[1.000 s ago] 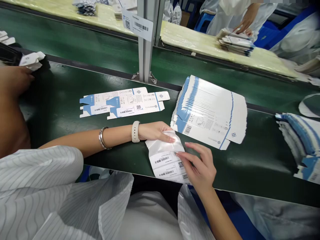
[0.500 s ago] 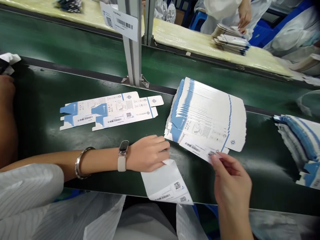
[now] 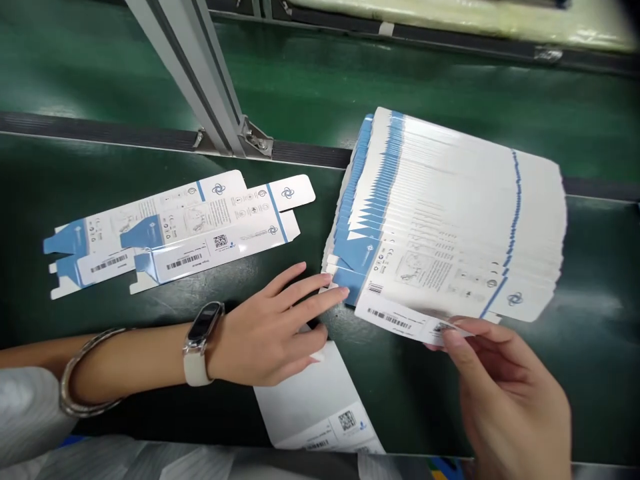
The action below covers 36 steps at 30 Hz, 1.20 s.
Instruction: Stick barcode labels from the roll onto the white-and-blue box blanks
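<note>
A fanned stack of flat white and blue cartons (image 3: 450,200) lies right of centre. My right hand (image 3: 515,393) pinches the right end of a barcode label (image 3: 395,323), which lies along the lower edge of the nearest carton. My left hand (image 3: 275,327) has its fingers spread, the fingertips at the stack's lower left corner. Its lower fingers curl over the top of a white label sheet (image 3: 320,400), and whether they grip it is hard to tell. Two flat labelled cartons (image 3: 220,227) overlap on the left.
The green work surface (image 3: 400,400) ends in a near edge below the hands. A metal post (image 3: 200,73) stands behind the cartons, bolted beside a dark rail (image 3: 310,155). A yellowish covered surface (image 3: 475,27) runs along the far top.
The view has moved closer and lower. My left fingers have spread from a closed bunch and reach the stack's corner. The label in my right hand now lies more level along the carton's edge.
</note>
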{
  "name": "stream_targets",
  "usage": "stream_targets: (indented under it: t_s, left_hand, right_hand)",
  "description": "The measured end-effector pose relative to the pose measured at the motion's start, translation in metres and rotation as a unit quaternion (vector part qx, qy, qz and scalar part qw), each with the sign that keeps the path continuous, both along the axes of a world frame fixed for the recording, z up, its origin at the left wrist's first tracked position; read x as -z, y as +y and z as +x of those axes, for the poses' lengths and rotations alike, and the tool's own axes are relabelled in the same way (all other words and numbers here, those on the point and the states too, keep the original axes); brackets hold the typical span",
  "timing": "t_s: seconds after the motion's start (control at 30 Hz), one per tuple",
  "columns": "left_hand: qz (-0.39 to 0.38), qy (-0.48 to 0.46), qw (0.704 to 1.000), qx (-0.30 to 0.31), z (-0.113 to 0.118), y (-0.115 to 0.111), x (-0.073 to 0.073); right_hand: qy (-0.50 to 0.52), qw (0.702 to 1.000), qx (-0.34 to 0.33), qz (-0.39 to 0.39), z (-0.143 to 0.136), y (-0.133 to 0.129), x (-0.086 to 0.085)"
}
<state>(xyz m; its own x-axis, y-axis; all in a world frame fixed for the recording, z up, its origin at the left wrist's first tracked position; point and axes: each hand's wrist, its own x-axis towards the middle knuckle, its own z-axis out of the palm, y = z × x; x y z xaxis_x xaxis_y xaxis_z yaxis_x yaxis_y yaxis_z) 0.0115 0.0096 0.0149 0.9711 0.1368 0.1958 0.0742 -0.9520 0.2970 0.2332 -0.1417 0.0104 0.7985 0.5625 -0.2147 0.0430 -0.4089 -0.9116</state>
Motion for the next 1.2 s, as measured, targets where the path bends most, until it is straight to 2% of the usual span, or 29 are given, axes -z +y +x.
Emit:
stream_targets:
  t_s: [0.13,0.27,0.47,0.73,1.2]
  left_hand:
    - [0.003,0.013,1.0,-0.009,0.002,0.001,0.002]
    - [0.0,0.035,0.999,-0.024,0.005,-0.001,0.003]
    - [-0.006,0.049,0.999,-0.009,0.006,-0.002,0.005]
    - [-0.015,0.075,0.997,0.029,0.007,0.003,0.006]
    - [-0.035,0.073,0.996,0.043,0.008,0.005,0.008]
  right_hand:
    - [-0.039,0.999,0.037,0.0,-0.008,0.006,0.007]
    - [-0.076,0.996,0.042,0.002,-0.017,0.01,0.012]
    - [-0.134,0.989,0.053,0.017,-0.028,0.015,0.013]
    - [-0.14,0.989,0.043,0.025,-0.029,0.019,0.016]
    - [-0.137,0.989,0.046,0.015,-0.028,0.02,0.019]
